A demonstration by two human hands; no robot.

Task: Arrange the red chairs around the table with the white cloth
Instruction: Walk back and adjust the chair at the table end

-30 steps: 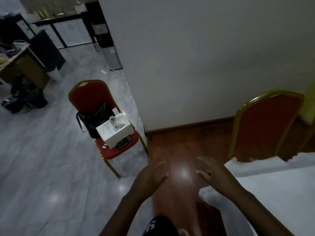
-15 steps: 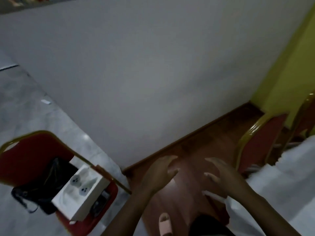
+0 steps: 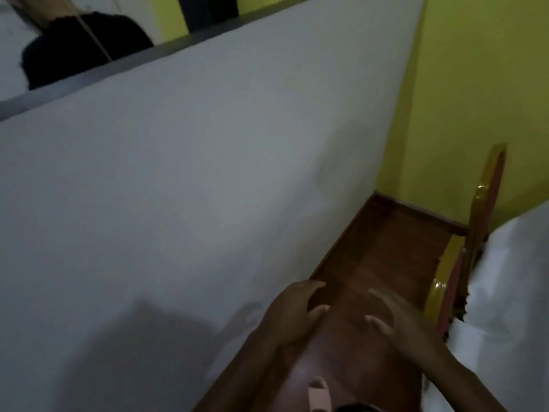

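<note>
A narrow strip of wooden floor (image 3: 386, 263) runs ahead, open to the far corner. The white wall (image 3: 208, 188) closes its left side. On the right, two red chairs (image 3: 445, 281) stand edge-on against the white cloth (image 3: 505, 292). A yellow wall (image 3: 475, 84) blocks the end.

Reddish wooden floor (image 3: 395, 251); two red chairs, nearer (image 3: 445, 295) and farther (image 3: 487, 200), standing against the white-clothed desk (image 3: 511, 292); pink slipper (image 3: 319, 395) below.
</note>
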